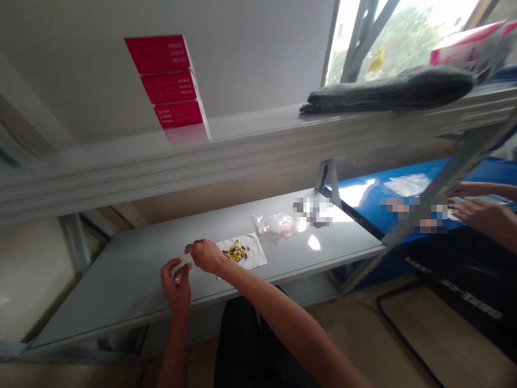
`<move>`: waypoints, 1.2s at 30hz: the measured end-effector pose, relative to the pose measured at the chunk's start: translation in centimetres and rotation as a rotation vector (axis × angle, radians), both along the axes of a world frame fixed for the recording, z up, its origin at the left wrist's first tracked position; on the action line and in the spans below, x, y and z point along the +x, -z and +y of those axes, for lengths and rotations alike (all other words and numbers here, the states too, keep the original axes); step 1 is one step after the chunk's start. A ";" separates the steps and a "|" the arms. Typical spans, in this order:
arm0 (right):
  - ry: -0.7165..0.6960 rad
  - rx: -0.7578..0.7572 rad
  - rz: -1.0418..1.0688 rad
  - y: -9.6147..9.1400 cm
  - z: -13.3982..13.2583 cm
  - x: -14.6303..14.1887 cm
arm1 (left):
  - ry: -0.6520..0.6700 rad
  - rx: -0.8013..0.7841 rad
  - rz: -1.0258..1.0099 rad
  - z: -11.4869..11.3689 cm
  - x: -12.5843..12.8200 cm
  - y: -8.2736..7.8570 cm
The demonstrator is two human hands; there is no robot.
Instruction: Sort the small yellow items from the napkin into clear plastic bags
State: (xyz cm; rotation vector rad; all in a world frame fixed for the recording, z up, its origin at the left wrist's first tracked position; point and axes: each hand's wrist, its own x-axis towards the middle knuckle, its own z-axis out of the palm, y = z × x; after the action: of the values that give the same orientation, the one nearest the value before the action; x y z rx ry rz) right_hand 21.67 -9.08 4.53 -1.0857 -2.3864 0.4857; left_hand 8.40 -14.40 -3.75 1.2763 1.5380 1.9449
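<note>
While both hands are hovering close together over the grey table [133, 264], the pile of yellow and dark pieces [236, 251] is lying on the white sheet [256, 260], to the right of the right hand [205, 256], the nearer one. Both this hand and the left hand [175, 277] are curling around a tiny yellowish piece [188, 261]; I cannot tell which is pinching it, nor its long axis.

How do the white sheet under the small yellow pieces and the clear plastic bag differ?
The white sheet looks opaque, while the plastic bag is see-through. The white sheet is spread nearly flat; the plastic bag is crumpled. The white sheet lies close to the right hand, the plastic bag farther from it. Both lie on the grey table.
</note>
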 end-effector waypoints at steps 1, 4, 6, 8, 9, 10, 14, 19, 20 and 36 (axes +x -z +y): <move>-0.029 -0.027 0.060 -0.2 0.2 0.0 | -0.012 0.012 -0.016 0.3 -0.2 0.1; -0.087 -0.124 0.242 -0.9 0.5 0.5 | 0.081 -0.058 -0.092 1.0 -0.8 0.3; -0.103 -0.186 0.343 -1.0 0.9 1.3 | 0.201 -0.129 -0.158 1.3 -0.8 0.1; -0.150 -0.264 0.449 -0.7 1.5 2.4 | 0.319 -0.158 -0.237 1.3 -0.6 -0.3; -0.184 -0.311 0.509 -0.4 1.8 3.2 | 0.364 -0.159 -0.273 1.2 -0.3 -0.6; -0.220 -0.364 0.569 0.0 2.1 3.9 | 0.396 -0.152 -0.305 1.2 0.1 -0.8; -0.240 -0.442 0.691 1.9 3.3 7.5 | 0.347 -0.075 -0.331 1.5 2.1 -1.5; -0.082 -0.318 0.728 4.9 3.7 11.7 | 0.321 -0.050 -0.206 3.5 4.5 -1.2; -0.056 -0.289 0.721 5.5 3.6 12.3 | 0.320 -0.049 -0.170 4.0 4.9 -1.1; 0.087 -0.246 0.738 8.9 3.5 14.0 | 0.268 -0.035 0.195 6.0 6.9 -2.3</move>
State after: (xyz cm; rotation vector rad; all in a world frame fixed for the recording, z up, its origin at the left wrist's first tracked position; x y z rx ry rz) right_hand 35.67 -5.60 -4.41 -0.8919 -1.6548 0.9717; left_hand 15.26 -8.35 -1.46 1.6054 1.3952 1.6610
